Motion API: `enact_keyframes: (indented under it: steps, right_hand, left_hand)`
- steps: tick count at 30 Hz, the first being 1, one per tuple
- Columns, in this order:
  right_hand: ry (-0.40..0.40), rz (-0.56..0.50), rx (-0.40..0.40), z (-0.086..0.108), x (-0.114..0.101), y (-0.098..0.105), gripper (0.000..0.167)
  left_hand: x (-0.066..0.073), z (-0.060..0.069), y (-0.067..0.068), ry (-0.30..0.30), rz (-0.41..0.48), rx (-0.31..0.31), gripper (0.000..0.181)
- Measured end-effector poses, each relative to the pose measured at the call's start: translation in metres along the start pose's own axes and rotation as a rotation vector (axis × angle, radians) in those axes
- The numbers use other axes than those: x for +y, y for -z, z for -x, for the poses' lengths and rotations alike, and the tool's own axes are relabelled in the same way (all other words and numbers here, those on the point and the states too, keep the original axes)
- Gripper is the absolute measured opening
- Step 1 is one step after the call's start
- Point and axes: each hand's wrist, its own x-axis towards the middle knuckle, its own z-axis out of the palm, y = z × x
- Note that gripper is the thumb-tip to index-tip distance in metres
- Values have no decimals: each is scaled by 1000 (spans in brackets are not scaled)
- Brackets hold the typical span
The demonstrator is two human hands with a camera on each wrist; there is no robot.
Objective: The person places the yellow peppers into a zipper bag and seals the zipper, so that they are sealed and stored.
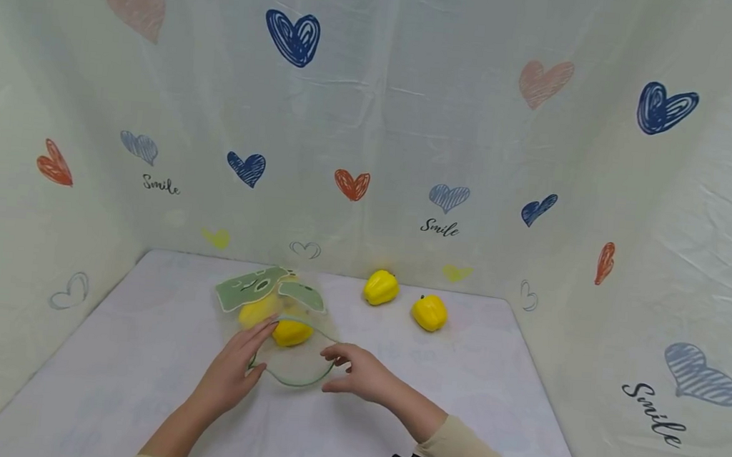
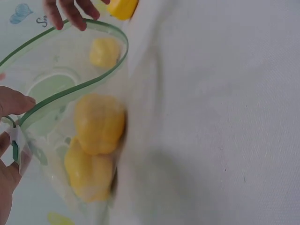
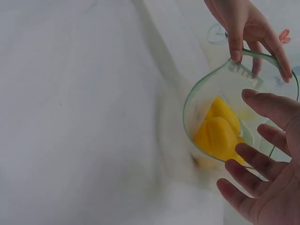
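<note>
A clear plastic zip bag with a green rim and green printed patches lies on the table, its mouth spread wide. Inside it are yellow bell peppers, seen through the film in the left wrist view as two peppers touching each other. My left hand pinches the left corner of the rim between thumb and fingers. By the right side of the mouth is my right hand, fingers spread and nothing held; in the right wrist view its palm faces the opening.
Two more yellow bell peppers lie at the back of the table, one pepper nearer the bag and another pepper farther right. A white curtain printed with hearts hangs behind and at both sides. The tabletop is white.
</note>
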Motion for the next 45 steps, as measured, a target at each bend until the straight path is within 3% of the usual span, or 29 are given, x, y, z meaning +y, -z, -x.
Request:
enact_keyframes:
  steps: [24, 34, 45]
  right_hand:
    - [-42, -22, 238, 29, 30, 60, 51]
    - [-154, -19, 371, 29, 37, 82, 48]
    - [-224, 50, 437, 27, 50, 110, 53]
  left_hand:
    - [2, 1, 2, -2, -5, 6, 81]
    - [2, 0, 2, 11, -2, 0, 81]
    - [1, 0, 0, 19, 1, 2, 81]
